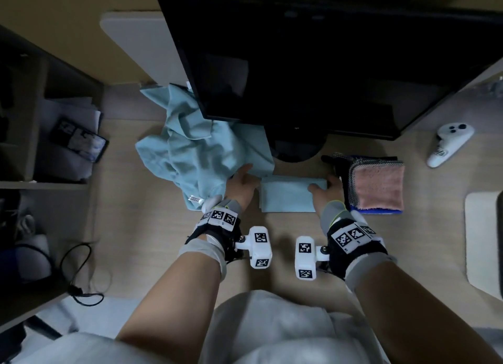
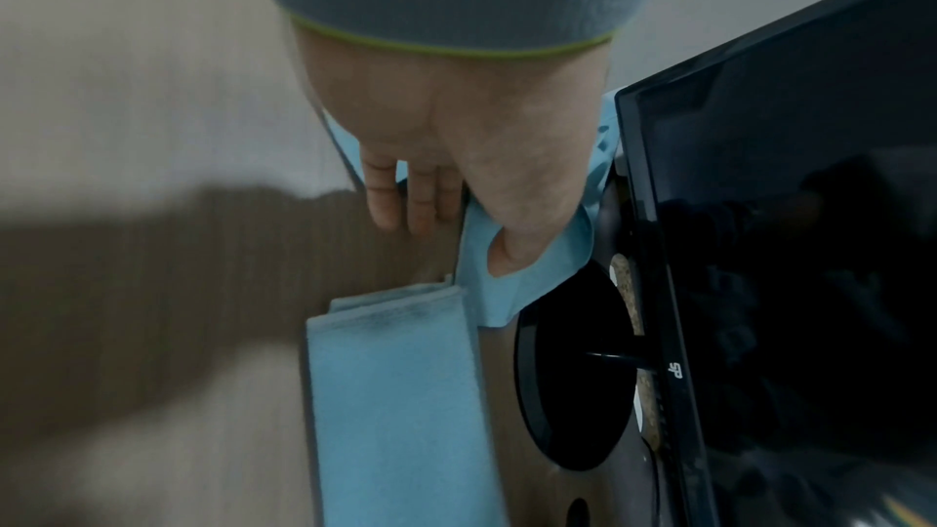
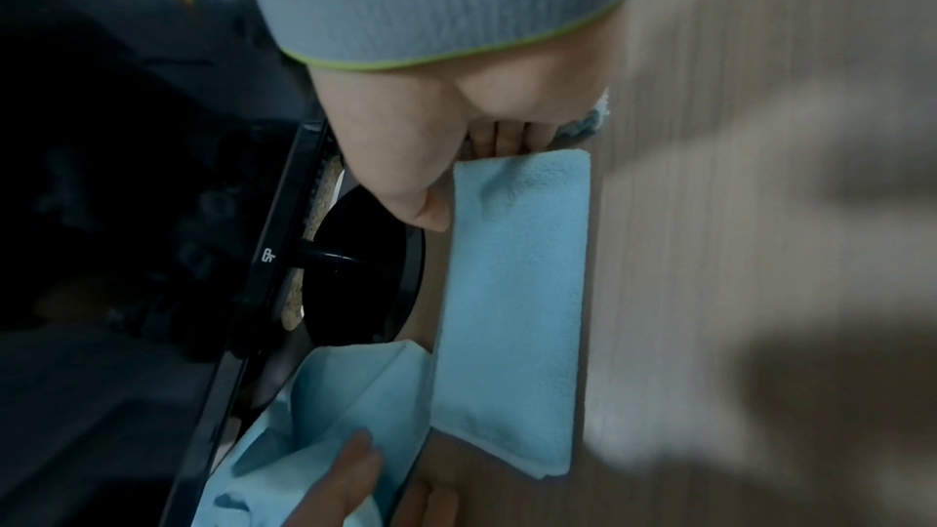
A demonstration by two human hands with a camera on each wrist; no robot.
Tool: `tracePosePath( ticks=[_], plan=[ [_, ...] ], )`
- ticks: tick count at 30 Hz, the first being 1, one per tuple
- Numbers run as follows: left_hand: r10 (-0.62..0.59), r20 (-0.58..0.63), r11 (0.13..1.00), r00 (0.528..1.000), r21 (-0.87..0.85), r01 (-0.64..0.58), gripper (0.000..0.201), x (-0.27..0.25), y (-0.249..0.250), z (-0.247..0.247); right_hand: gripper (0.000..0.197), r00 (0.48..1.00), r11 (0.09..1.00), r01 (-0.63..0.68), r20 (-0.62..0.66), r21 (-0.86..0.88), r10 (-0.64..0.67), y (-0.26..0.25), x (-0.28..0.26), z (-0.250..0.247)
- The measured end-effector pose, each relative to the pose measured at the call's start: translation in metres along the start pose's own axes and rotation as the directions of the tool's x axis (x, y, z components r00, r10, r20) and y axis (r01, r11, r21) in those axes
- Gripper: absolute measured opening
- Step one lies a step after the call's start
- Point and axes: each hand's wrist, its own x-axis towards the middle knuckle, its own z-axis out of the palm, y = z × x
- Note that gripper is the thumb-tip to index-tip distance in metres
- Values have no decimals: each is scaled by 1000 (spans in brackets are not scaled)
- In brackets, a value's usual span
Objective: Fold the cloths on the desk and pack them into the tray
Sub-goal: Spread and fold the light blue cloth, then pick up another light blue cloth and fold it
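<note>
A light blue cloth folded into a narrow strip (image 1: 288, 195) (image 2: 395, 395) (image 3: 512, 295) lies on the desk in front of me. My right hand (image 1: 325, 185) is at its right end, with the thumb (image 3: 423, 211) against its far edge and the curled fingers (image 3: 507, 139) at the short end, pinching it. My left hand (image 1: 246, 180) is at the strip's left end with its fingers (image 2: 423, 207) straight and short of the strip. Its thumb (image 2: 512, 255) is tucked into a crumpled light blue cloth (image 1: 196, 151) (image 3: 329, 407) heaped to the left.
A stack of folded cloths (image 1: 377, 186), pink on top, sits right of my right hand; no tray shows clearly under it. A black monitor (image 1: 313, 64) on a round stand (image 1: 296, 148) overhangs the back. There is a white controller (image 1: 449, 146), a white flat piece (image 1: 479, 238) and shelves at left.
</note>
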Motion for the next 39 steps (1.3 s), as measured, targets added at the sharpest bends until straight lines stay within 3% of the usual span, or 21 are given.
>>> tracePosePath(
  ticks=[2, 5, 6, 8, 10, 13, 16, 18, 20, 22, 25, 28, 31, 34, 37, 39],
  plan=[
    [44, 49, 994, 998, 97, -49, 84, 3, 18, -2, 60, 1000, 1000, 27, -4, 10, -27, -2, 1, 1],
    [15, 53, 890, 998, 455, -37, 92, 20, 27, -4, 58, 998, 998, 66, 2, 3, -66, -1, 1, 9],
    [-2, 66, 835, 998, 549, -35, 87, 23, 30, -8, 58, 997, 997, 74, -7, 14, -74, -2, -1, 11],
    [25, 72, 783, 997, 619, -64, 60, 25, 35, -17, 53, 994, 994, 105, -32, 4, -105, -5, -6, 17],
    [90, 13, 836, 996, 542, -83, 43, 27, 34, -29, 51, 981, 984, 170, -86, -42, -173, -10, -13, 20],
    [94, -156, 970, 983, 238, -55, 58, 22, 28, -50, 55, 948, 961, 238, -183, -143, -262, -21, -27, 23],
    [66, -201, 996, 977, -47, -77, 46, -4, 26, -69, 55, 931, 933, 313, -136, -179, -339, -33, -46, 35],
    [63, -188, 974, 980, -203, -101, 44, -20, 30, -73, 46, 941, 944, 328, -77, -43, -331, -40, -50, 42],
    [71, -163, 950, 984, -291, -117, 49, -39, 28, -81, 39, 952, 943, 285, 61, 173, -299, -42, -58, 58],
    [92, -135, 939, 987, -318, -131, 52, -54, 29, -88, 44, 938, 951, 230, 214, 206, -274, -45, -67, 74],
    [112, -85, 938, 990, -321, -134, 53, -70, 18, -101, 67, 898, 977, 148, 393, 154, -198, -38, -77, 102],
    [46, -93, 940, 995, -333, -74, 42, -70, -1, -114, 54, 862, 981, 171, 469, 93, -194, -37, -84, 118],
    [14, -143, 980, 990, -194, -42, 46, -62, -28, -124, 62, 873, 954, 282, 440, -98, -212, -39, -85, 131],
    [3, -91, 995, 996, -100, -12, 50, -55, -45, -126, 72, 892, 938, 284, 414, -199, -182, -43, -81, 141],
    [-35, -27, 991, 999, -131, 31, 58, -46, -50, -122, 54, 896, 921, 316, 392, -226, -211, -52, -82, 149],
    [-46, -7, 990, 999, -133, 44, 65, -44, -42, -123, 38, 867, 909, 358, 437, -213, -239, -57, -86, 153]
  ],
)
